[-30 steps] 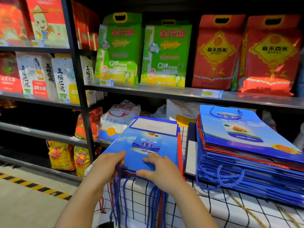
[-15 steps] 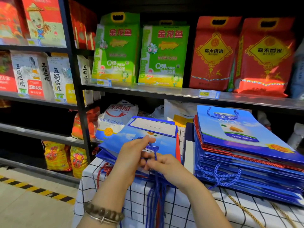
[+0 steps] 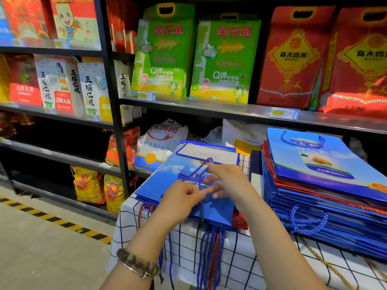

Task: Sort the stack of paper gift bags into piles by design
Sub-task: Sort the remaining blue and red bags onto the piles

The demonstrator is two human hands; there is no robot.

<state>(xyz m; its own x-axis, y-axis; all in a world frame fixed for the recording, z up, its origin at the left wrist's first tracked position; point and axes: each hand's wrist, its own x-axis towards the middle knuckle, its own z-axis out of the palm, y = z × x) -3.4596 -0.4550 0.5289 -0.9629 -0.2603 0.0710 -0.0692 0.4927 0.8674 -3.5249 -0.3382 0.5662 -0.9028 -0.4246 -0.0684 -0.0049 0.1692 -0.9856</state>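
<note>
Two piles of flat paper gift bags lie on a checked cloth. The left pile (image 3: 165, 181) is lower, blue with a sky print, and a white panel shows at its far end. The right pile (image 3: 326, 185) is tall, blue with a few red bags between. Over the left pile's top bag, my left hand (image 3: 180, 197) pinches the blue cord handle (image 3: 198, 170). My right hand (image 3: 228, 178) pinches the same cord further up, laying it across the bag's face. Several blue and red cords hang over the table's front edge.
The table with the white black-grid cloth (image 3: 234, 254) stands against black metal shelves (image 3: 209, 107) holding green and red rice bags. A flour sack (image 3: 159, 143) lies behind the left pile. Grey floor with a yellow-black stripe (image 3: 56, 220) lies to the left.
My hands went from resting on the near edge of the left pile to picking up its blue cord handle. They have drawn the cord up onto the top bag's face.
</note>
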